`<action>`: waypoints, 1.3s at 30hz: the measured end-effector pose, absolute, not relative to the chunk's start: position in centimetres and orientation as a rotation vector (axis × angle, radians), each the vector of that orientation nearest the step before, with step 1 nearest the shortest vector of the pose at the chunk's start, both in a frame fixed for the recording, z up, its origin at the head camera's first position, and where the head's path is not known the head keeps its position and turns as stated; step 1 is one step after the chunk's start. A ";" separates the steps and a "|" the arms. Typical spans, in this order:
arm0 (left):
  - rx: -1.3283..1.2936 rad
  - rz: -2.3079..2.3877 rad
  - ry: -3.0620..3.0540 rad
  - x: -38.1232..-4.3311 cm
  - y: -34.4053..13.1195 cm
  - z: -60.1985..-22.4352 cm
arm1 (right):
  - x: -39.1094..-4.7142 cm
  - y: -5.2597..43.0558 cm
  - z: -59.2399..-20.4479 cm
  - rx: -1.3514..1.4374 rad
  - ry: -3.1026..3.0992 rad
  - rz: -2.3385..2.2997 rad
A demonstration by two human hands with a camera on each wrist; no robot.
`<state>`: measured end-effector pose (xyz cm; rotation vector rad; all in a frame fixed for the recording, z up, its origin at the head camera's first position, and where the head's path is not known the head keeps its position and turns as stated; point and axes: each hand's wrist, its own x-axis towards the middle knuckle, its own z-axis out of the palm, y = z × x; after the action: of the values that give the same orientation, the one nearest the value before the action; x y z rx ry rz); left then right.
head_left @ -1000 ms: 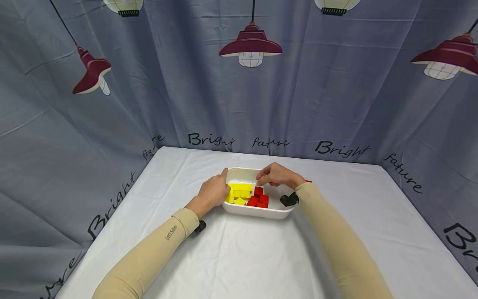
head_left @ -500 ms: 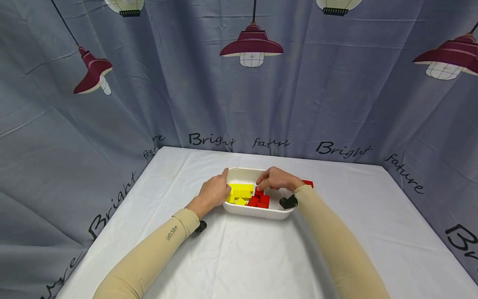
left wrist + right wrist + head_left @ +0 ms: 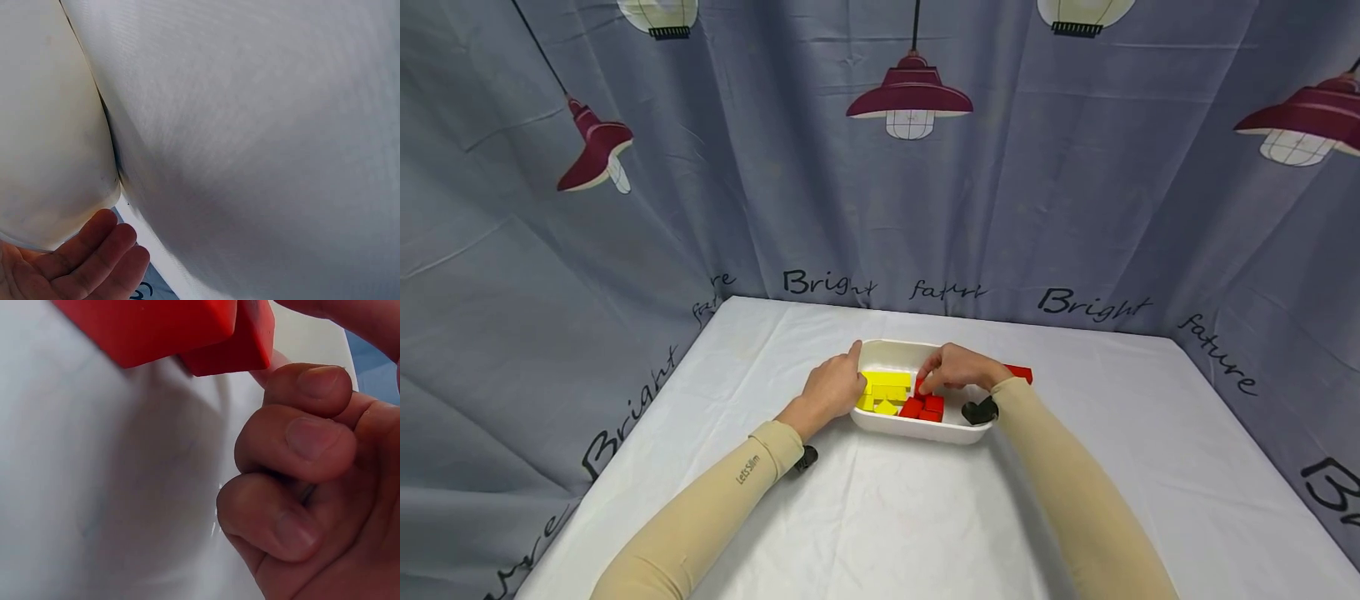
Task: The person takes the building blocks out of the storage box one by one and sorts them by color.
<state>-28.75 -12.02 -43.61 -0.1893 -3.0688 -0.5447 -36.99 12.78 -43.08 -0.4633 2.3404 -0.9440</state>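
Observation:
My left hand [image 3: 833, 385] grips the left end of a white plastic tub [image 3: 917, 428], its index finger along the rim. In the left wrist view, curled fingertips [image 3: 100, 222] lie close to the tub's outer wall. My right hand [image 3: 961, 367] reaches down inside the tub. Its thumb and index finger pinch a red block [image 3: 234, 350], partly hidden by the fingers in the head view; the other fingers curl into the palm. More red blocks [image 3: 912, 407] lie just in front of it. Several yellow blocks [image 3: 887, 380] sit together at the tub's left side.
Another red block [image 3: 1021, 373] shows beyond my right wrist, partly hidden. Black wrist cameras [image 3: 980, 410] hang under both wrists. The white-covered table [image 3: 880, 517] meets a grey curtain [image 3: 880, 200] printed with lamps and lettering.
My right hand has come down into the tub, its fingertips moving from above the rear red block onto it. The left hand has stayed on the tub's end.

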 end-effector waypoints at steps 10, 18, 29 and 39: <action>-0.205 -0.532 -3.054 -28.8 -12.0 -43.8 | -36.9 12.8 -42.9 -0.489 2.366 -0.930; -0.196 -0.535 -3.056 -28.7 -11.9 -43.8 | -36.9 12.8 -42.9 -0.477 2.387 -0.894; -0.199 -0.523 -3.052 -29.0 -12.0 -44.0 | -37.0 12.9 -42.8 -0.484 2.413 -0.837; -0.201 -0.524 -3.051 -29.0 -12.0 -44.0 | -37.0 12.9 -42.6 -0.522 2.431 -0.827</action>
<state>-28.99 -12.00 -44.02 -0.2006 -3.0511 -0.5237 -36.98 12.95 -42.65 -0.5217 2.4313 -0.8269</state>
